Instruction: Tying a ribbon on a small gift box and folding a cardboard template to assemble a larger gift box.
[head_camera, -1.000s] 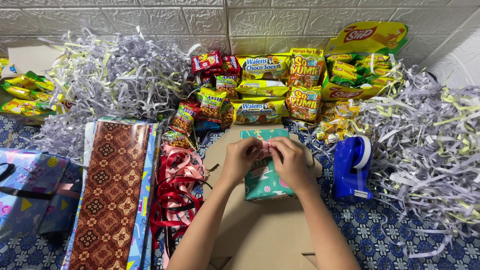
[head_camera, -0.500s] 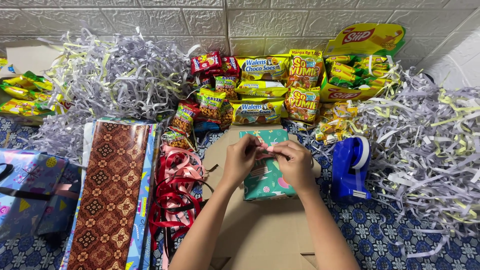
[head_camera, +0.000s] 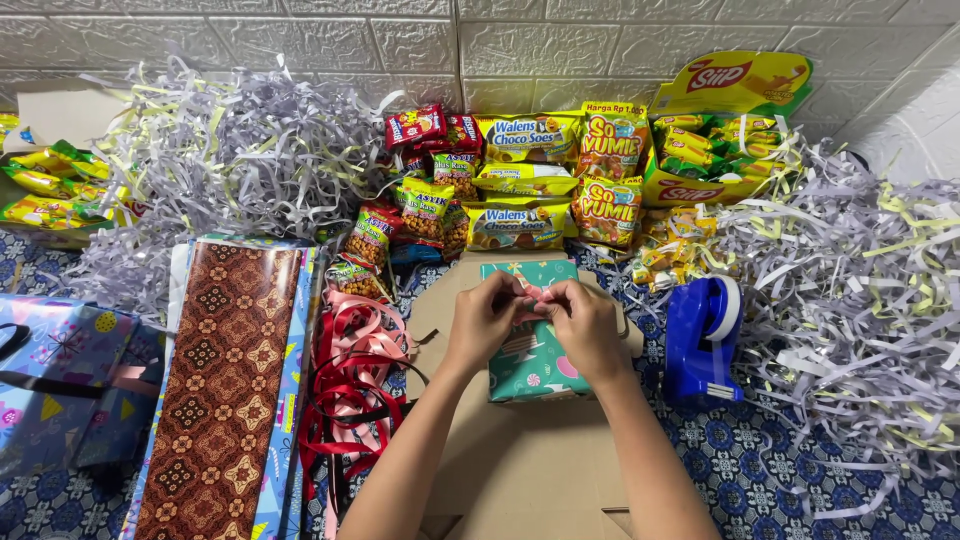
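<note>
Hands (head_camera: 535, 318) slightly lower on papery box (head_camera: 530, 360)

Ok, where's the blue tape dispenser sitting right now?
In the head view the blue tape dispenser stands on the patterned floor mat just right of the right hand, beside the shredded paper pile.

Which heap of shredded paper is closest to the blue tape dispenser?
The right-hand heap of shredded paper: its strands reach the blue tape dispenser, while the left-hand heap lies beyond the wrapping paper.

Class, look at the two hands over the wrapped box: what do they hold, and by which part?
Both the left hand and right hand pinch a pink ribbon between their fingertips, above the teal wrapped box. Which part of the ribbon cannot be told.
</note>
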